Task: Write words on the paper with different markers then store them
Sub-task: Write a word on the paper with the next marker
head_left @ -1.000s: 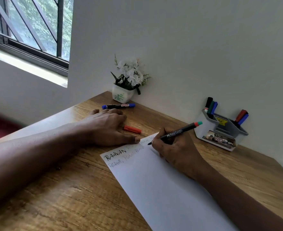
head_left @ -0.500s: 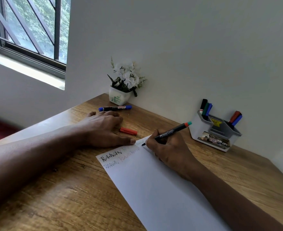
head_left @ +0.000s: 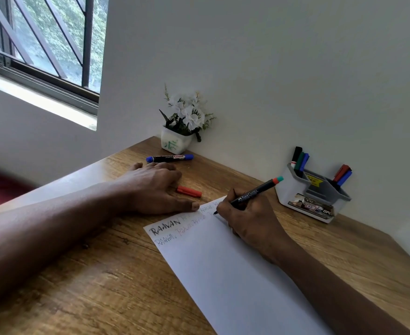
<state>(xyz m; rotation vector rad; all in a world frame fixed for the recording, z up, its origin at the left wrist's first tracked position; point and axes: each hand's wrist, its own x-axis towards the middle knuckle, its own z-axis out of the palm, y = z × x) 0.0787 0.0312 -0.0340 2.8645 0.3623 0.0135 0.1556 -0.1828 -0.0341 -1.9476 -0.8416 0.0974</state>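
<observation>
Black marker point(head_left: 252, 195) pinched in right hand point(head_left: 248, 220), tip set on paper point(head_left: 225, 274). Left hand point(head_left: 154, 189) laid flat, fingers spread, thumb touching paper's top edge. Red cap point(head_left: 189, 191) just beyond paper.

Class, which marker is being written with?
The black marker with the teal end, gripped in the right hand; the blue-capped marker lies loose, other markers stand in the holder.

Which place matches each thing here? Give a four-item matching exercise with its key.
Things:
1 black marker with blue caps
2 small red plastic cap
3 thin black pen with green end
4 grey plastic organiser

Places:
A gripped in the right hand
B against the wall, holding markers
C lying near the white flower pot
D beside the left hand

Pairs: 1-C, 2-D, 3-A, 4-B.
</observation>
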